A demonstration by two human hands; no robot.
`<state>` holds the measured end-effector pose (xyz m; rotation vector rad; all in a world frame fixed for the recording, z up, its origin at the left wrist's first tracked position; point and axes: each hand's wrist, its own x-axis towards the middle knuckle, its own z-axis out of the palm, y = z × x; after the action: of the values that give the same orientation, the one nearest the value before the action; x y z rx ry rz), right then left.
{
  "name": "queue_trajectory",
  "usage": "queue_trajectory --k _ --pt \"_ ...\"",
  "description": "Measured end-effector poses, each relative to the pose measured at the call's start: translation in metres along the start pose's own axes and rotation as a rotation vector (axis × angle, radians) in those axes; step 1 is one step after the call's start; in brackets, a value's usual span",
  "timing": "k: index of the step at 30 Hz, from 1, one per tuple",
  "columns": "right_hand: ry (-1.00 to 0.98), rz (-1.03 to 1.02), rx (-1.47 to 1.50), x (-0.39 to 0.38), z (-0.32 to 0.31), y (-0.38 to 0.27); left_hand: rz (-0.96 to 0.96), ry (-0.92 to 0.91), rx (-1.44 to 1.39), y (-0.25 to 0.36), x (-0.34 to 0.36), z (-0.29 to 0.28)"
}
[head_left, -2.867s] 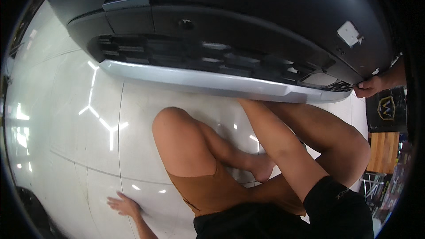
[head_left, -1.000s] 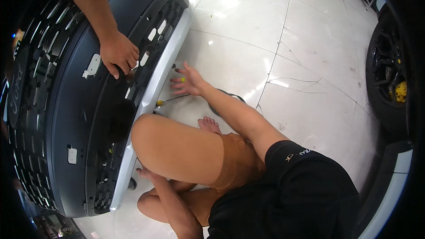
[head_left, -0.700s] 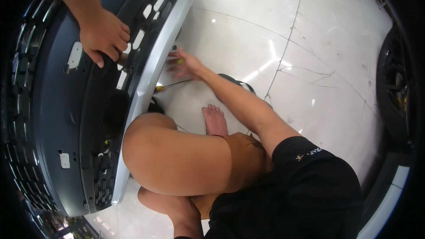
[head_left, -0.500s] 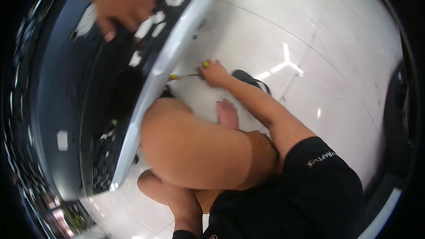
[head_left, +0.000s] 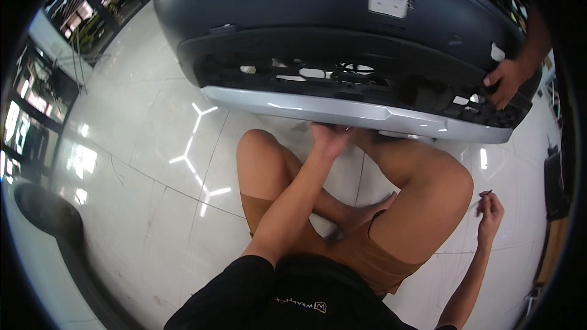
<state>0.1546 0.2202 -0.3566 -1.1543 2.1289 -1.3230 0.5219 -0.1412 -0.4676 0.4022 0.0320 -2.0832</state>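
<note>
A large dark car bumper (head_left: 293,9) with a silver trim strip (head_left: 293,105) along its near edge lies across the far side, in front of my knees. My left hand (head_left: 330,140) reaches palm-up under the middle of the strip. Its fingers are mostly hidden there, and a small shiny bit shows beside them. Out to the right, over the floor, my right hand (head_left: 489,211) is closed with fingertips pinched. A thin dark pointed thing (head_left: 490,192) pokes out of them; its kind is too small to tell.
Another person's hand (head_left: 507,82) rests on the bumper's right end. My bent bare legs (head_left: 422,171) are between my hands. Glossy white floor tiles (head_left: 153,146) spread around me. A dark rounded object (head_left: 49,211) stands at the left, and a glass front (head_left: 36,98) is beyond it.
My view has swung round, so the bumper now lies across the far side. My left hand has gone under the silver strip. My right hand is now away from the bumper, out to the right.
</note>
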Motion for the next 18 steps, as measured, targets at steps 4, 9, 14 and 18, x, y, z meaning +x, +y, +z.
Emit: queue_trajectory --k 4,9,14,18 --pt "0.361 -0.592 -0.135 0.015 -0.019 -0.122 -0.048 -0.106 0.003 -0.004 -0.005 0.01" --pt "-0.017 -0.786 -0.048 0.018 0.113 -0.316 -0.076 -0.06 0.054 -0.007 -0.015 0.018" --pt "-0.367 -0.668 0.02 0.023 0.372 -0.393 -0.048 -0.051 0.098 0.011 -0.015 -0.007" --pt "-0.425 -0.25 0.487 0.03 0.46 -0.367 0.093 -0.011 0.694 0.084 -0.04 -0.081"
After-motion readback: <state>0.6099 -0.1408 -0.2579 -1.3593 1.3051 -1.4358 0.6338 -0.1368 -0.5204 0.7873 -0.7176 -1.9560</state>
